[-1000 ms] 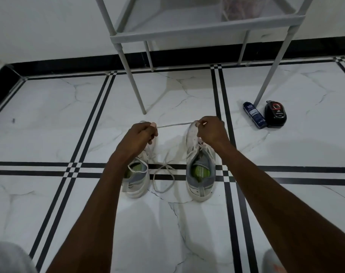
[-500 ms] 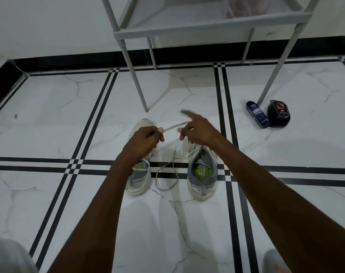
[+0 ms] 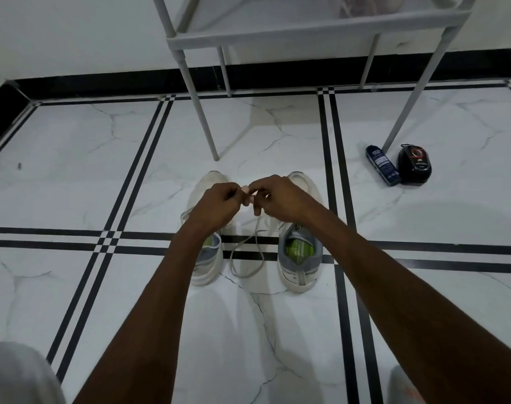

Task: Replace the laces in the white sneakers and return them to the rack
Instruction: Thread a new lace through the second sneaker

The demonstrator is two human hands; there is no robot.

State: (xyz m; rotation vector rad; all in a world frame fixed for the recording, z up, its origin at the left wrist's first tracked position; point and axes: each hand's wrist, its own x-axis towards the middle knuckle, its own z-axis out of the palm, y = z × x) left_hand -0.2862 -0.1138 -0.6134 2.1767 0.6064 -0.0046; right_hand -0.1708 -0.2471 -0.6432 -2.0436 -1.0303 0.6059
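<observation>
1. Both hands meet above the sneakers: left hand (image 3: 219, 204) and right hand (image 3: 280, 199), fingers curled and pinching the lace (image 3: 250, 258), which loops to the floor between the left sneaker (image 3: 206, 258) and right sneaker (image 3: 299, 258).
2. Risk: the thin lace may slip from the pinch or knot in its slack loop.
3. The rack (image 3: 306, 36) shelf holds a blurred pinkish item; both sneakers stand on the floor, with no laces visible in them.
</observation>
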